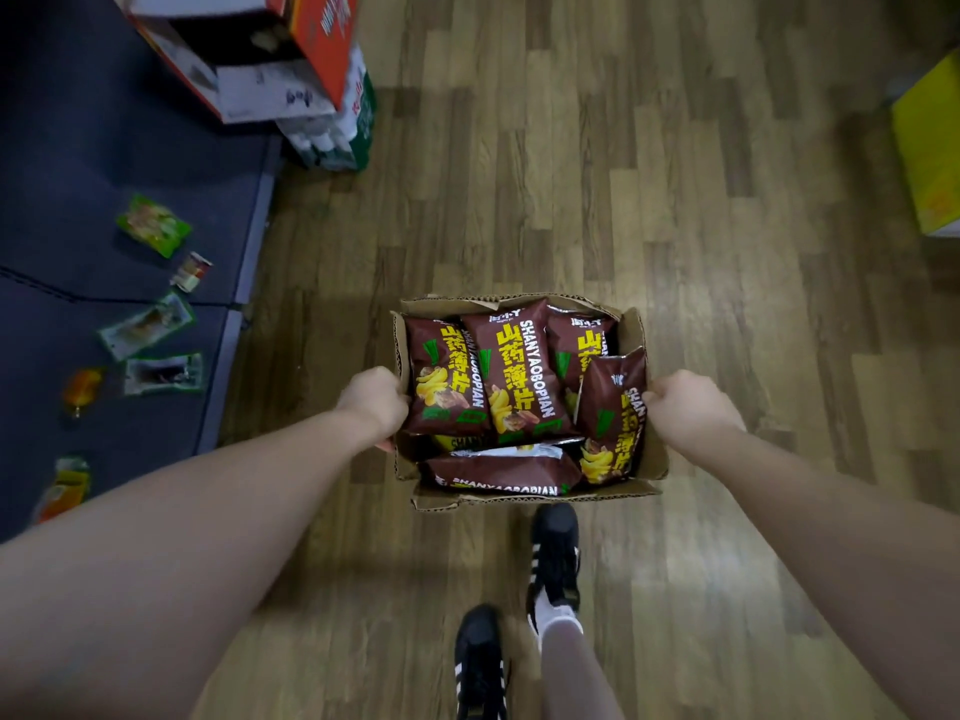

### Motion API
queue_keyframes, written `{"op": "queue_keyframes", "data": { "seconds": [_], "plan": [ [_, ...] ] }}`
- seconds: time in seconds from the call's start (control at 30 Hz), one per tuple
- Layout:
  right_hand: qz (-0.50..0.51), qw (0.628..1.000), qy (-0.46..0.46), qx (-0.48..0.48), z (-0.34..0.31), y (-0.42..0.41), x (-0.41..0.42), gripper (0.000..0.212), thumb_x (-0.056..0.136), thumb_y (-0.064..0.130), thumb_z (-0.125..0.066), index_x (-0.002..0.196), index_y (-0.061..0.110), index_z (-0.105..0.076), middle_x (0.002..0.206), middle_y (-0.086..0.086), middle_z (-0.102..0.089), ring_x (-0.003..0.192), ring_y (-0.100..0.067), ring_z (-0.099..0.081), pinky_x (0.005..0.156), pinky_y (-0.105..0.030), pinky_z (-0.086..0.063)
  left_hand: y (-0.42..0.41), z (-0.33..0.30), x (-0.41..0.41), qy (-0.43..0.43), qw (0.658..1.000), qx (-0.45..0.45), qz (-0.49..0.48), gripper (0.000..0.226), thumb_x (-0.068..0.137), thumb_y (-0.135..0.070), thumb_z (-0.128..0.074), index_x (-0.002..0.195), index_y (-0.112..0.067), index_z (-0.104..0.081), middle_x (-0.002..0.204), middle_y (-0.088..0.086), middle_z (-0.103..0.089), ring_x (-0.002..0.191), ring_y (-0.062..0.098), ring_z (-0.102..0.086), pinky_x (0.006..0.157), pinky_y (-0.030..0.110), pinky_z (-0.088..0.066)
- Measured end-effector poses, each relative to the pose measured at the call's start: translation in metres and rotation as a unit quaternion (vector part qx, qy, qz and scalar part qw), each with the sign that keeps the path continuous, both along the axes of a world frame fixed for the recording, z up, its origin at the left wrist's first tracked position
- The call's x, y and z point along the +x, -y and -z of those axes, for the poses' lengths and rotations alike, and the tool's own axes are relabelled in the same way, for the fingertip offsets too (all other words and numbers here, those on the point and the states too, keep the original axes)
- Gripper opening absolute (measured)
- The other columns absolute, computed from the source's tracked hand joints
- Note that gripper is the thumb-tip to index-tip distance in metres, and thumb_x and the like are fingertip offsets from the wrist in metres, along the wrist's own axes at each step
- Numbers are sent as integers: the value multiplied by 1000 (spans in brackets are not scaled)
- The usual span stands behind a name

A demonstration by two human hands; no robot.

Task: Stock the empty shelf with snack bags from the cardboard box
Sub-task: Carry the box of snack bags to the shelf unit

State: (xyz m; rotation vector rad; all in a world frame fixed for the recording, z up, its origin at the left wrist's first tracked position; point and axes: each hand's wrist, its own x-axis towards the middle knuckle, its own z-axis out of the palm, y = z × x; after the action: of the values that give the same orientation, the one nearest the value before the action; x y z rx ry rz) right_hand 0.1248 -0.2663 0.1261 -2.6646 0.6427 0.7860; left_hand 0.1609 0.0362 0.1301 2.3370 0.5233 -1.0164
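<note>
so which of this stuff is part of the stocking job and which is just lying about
Part of the job:
- cardboard box, gripped by left hand and right hand
- brown snack bags inside it

Just lying about:
- loose packets on the dark surface at left
- stacked cartons at top left
- yellow box at right
</note>
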Motion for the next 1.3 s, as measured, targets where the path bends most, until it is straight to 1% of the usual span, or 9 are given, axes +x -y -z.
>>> {"op": "queue_keyframes", "data": {
  "seconds": [0.2, 0.37, 0.53, 0.7, 0.77, 0.9, 1.1, 1.17, 1.3],
  "plan": [
    [-13, 1000, 24, 15, -37, 7, 73, 20, 91, 22, -44, 84, 11, -59, 87, -12, -56, 85, -34, -56, 75, -31, -44, 13, -36, 55, 17, 998, 6, -55, 12, 94, -5, -43, 94, 0, -55, 95, 21, -62, 73, 36, -68, 57, 43, -59],
    [-41, 998, 42, 26, -77, 15, 134, 18, 90, 19, -45, 77, 13, -54, 85, -12, -57, 81, -31, -54, 71, -28, -41, 26, -84, 112, 30, 997, 2, -72, 17, 93, -5, -42, 95, 2, -57, 91, 22, -59, 63, 38, -65, 41, 34, -55],
    [-65, 996, 55, 26, -136, 15, 192, 19, 91, 20, -45, 79, 13, -58, 84, -12, -58, 80, -30, -54, 70, -28, -41, 21, -137, 154, 28, 995, -8, -100, 19, 94, -7, -42, 99, 4, -57, 88, 22, -60, 68, 40, -68, 50, 39, -57],
    [-82, 994, 70, 16, -192, -3, 260, 25, 87, 18, -46, 62, 14, -48, 80, -11, -57, 82, -32, -55, 70, -29, -42, 2, -191, 211, 46, 991, -24, -121, 22, 94, -5, -37, 88, 2, -57, 78, 20, -57, 64, 39, -66, 40, 36, -53],
    [-88, 993, 82, 15, -212, -14, 289, 24, 86, 18, -47, 63, 13, -49, 80, -10, -57, 82, -33, -56, 70, -28, -41, -10, -212, 238, 55, 990, -32, -129, 22, 94, -5, -38, 84, 2, -56, 83, 26, -59, 70, 42, -66, 43, 39, -54],
    [-93, 992, 89, 16, -247, -40, 340, 23, 84, 19, -47, 63, 11, -49, 83, -12, -61, 87, -34, -61, 71, -28, -43, -38, -248, 284, 60, 986, -43, -146, 23, 95, -7, -37, 95, 6, -56, 96, 31, -62, 79, 46, -67, 58, 46, -57],
    [-100, 990, 101, 17, -285, -76, 413, 19, 84, 18, -47, 67, 10, -53, 81, -12, -64, 84, -32, -62, 71, -29, -47, -76, -292, 357, 74, 986, -29, -144, 22, 91, -2, -36, 79, 5, -52, 67, 28, -59, 56, 36, -64, 48, 40, -55],
    [-105, 989, 107, 15, -294, -85, 440, 17, 83, 19, -46, 75, 9, -58, 83, -13, -66, 83, -32, -63, 73, -31, -50, -86, -302, 381, 79, 986, -24, -145, 24, 91, -1, -35, 74, 4, -50, 60, 26, -57, 48, 35, -61, 35, 33, -50],
    [-124, 986, 110, 8, -310, -95, 491, 18, 83, 18, -46, 75, 8, -57, 80, -11, -63, 80, -30, -61, 70, -29, -47, -95, -317, 421, 94, 983, -17, -158, 22, 91, -3, -34, 81, 2, -53, 74, 26, -59, 50, 37, -62, 34, 34, -51]
  ]
}}
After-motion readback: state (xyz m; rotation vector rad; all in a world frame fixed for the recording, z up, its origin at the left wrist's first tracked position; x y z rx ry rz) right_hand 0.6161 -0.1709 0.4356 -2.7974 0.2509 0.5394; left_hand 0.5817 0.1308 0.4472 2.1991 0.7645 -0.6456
